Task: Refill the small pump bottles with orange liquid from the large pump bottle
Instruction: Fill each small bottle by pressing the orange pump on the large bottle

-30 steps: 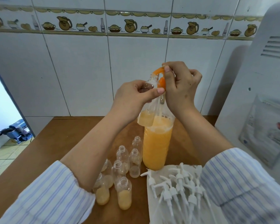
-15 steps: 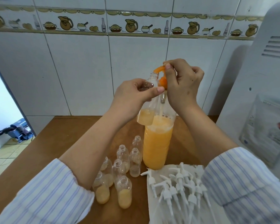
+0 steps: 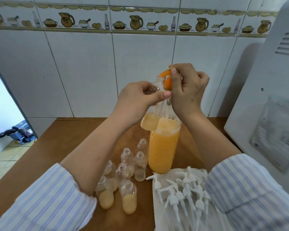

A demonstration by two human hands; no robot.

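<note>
The left hand [image 3: 137,100] still grips a small bottle [image 3: 151,114] raised against the large pump bottle [image 3: 163,147]; the right hand [image 3: 187,85] keeps pinching the orange pump head [image 3: 165,75]. Little has shifted in a second, so pumping likely continues, the fill still low.

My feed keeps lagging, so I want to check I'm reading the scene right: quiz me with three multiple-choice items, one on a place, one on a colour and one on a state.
1. Where do the loose white pump heads lie?
A. On the white paper right of the small bottles
B. Inside the large bottle
C. On the floor

2. What colour is the pump on the large bottle?
A. Blue
B. Orange
C. Black

3. What state is the small bottle held by the left hand in?
A. Capped and full
B. Empty
C. Open, partly filled

Answers: 1 A, they are piled on paper by the right sleeve; 2 B, the right hand presses an orange pump head; 3 C, its neck is uncapped and liquid sits only at the bottom.
</note>
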